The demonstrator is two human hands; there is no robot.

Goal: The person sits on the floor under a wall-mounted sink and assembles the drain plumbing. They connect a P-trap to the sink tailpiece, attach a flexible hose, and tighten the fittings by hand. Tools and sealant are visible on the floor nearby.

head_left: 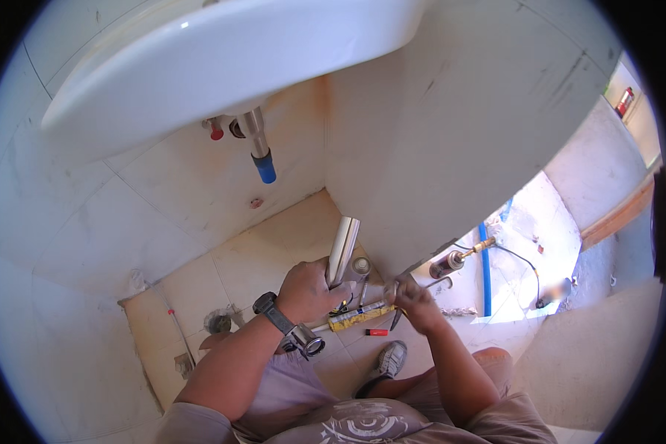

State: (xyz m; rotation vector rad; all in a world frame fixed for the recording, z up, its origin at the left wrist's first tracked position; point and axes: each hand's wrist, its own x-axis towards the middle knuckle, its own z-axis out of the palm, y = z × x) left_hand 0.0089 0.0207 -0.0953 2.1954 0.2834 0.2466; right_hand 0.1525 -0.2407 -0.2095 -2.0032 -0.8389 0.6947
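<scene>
My left hand (311,291), a watch on its wrist, is closed around a short chrome pipe (342,248) that points up and away from me. To its right, my right hand (416,302) has its fingers curled around something slim with a dark pointed end (397,320); its kind is not clear. Under the white washbasin (229,66) hangs a metal drain tailpiece (253,129) with a blue end (265,168), apart from both hands. On the floor below my hands lie a yellow-wrapped tube (359,317) and a small red object (376,332).
A red-capped valve (215,132) juts from the tiled wall beside the tailpiece. At the right, past the partition's edge, are a gas torch canister (448,264), a blue pipe (486,274) and a dark cable (529,265). A floor drain hole (218,323) opens at the left.
</scene>
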